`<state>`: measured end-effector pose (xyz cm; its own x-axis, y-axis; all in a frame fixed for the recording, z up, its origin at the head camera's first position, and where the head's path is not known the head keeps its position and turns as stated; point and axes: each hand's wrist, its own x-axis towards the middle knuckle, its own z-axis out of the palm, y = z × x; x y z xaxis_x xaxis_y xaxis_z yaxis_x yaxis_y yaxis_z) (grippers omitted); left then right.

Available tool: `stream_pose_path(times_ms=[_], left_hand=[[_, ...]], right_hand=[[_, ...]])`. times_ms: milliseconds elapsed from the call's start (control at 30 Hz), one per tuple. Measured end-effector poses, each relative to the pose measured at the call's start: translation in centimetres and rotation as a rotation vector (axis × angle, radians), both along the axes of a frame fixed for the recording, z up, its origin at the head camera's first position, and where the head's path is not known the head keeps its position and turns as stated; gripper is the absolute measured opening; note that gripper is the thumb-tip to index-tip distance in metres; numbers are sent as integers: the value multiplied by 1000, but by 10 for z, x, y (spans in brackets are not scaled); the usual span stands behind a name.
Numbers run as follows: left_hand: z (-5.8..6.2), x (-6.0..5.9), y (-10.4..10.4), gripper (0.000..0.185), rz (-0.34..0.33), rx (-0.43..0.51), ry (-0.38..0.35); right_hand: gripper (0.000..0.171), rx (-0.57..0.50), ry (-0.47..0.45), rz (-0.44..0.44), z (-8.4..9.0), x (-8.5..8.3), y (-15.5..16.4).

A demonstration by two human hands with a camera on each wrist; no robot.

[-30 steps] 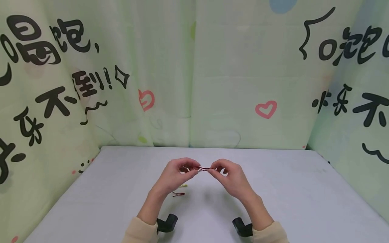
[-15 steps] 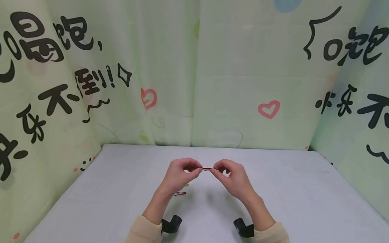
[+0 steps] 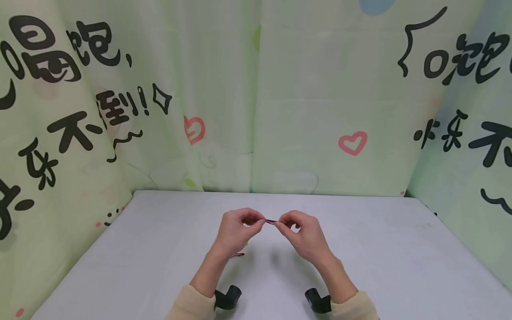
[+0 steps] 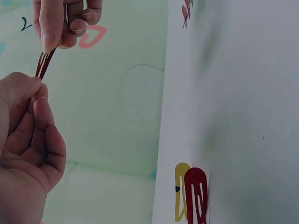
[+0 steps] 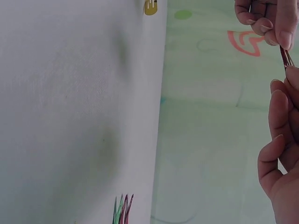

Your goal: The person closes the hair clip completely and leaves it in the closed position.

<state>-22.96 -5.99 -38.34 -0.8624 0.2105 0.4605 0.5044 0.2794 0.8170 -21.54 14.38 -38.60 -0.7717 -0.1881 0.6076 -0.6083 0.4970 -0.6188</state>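
Between both hands, raised above the table, is a dark red snap hair clip (image 3: 270, 221). My left hand (image 3: 236, 231) pinches one end with thumb and fingertips. The opposite end sits in a pinch of my right hand (image 3: 302, 233). In the left wrist view a short slotted stretch of the held clip (image 4: 44, 65) shows between the fingertips; its ends are covered. Below the left hand, another dark red hair clip (image 4: 196, 191) lies on the table beside a yellow hair clip (image 4: 180, 191), which the left hand mostly hides in the head view.
Pointed ends of several green and dark red clips (image 5: 124, 210) show at the bottom of the right wrist view. A white table (image 3: 400, 258) spreads around the hands, with a printed green curtain (image 3: 296, 111) behind it. Black wrist mounts (image 3: 228, 297) hang under both wrists.
The held clip's strips stood apart a second ago and now look closer together, with the clip slightly slanted. Both hands stay nearly in place, while the head view has shifted a little.
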Motion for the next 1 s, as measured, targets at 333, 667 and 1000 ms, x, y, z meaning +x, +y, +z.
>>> stream_pose_path(times_ms=[333,667,1000], left_hand=[[1,3,6,3,65,-10,-4],[-1,2,5,4,43,12,-42],[-2,1,3,4,8,46,-160]], right_hand=[[9,-1,20,-40,-3,-2,0],[23,8,108,15,-6,-6,2],[25,82,237,25,-11,-10,3]])
